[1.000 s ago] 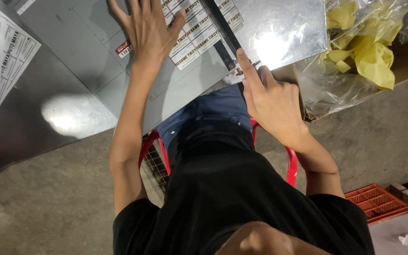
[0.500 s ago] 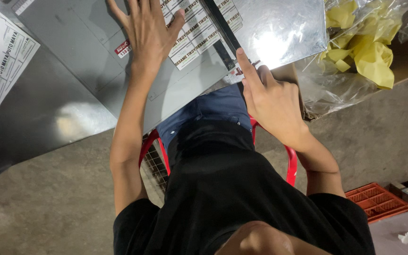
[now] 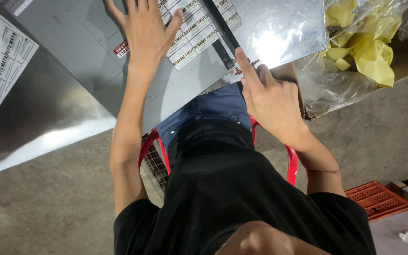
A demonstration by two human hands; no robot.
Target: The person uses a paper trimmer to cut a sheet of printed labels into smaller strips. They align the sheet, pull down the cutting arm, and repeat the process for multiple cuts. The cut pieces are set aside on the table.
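My left hand (image 3: 145, 30) lies flat with fingers spread on a sheet of printed labels (image 3: 192, 28), pressing it onto the grey board of a paper cutter (image 3: 95, 56). The cutter's black blade arm (image 3: 223, 33) runs along the sheet's right side. My right hand (image 3: 267, 94) is curled around the near end of that arm at the board's edge, index finger stretched along it. What lies under its palm is hidden.
A shiny metal table (image 3: 279, 28) holds the cutter. Another printed label sheet (image 3: 1, 71) lies at the left. A clear bag of yellow wrappers (image 3: 360, 47) sits at the right. A red stool frame (image 3: 291, 160) is under me, an orange crate (image 3: 381, 200) on the concrete floor.
Both hands stay in the same place. Only the bright light reflection on the metal table at the left has shifted.
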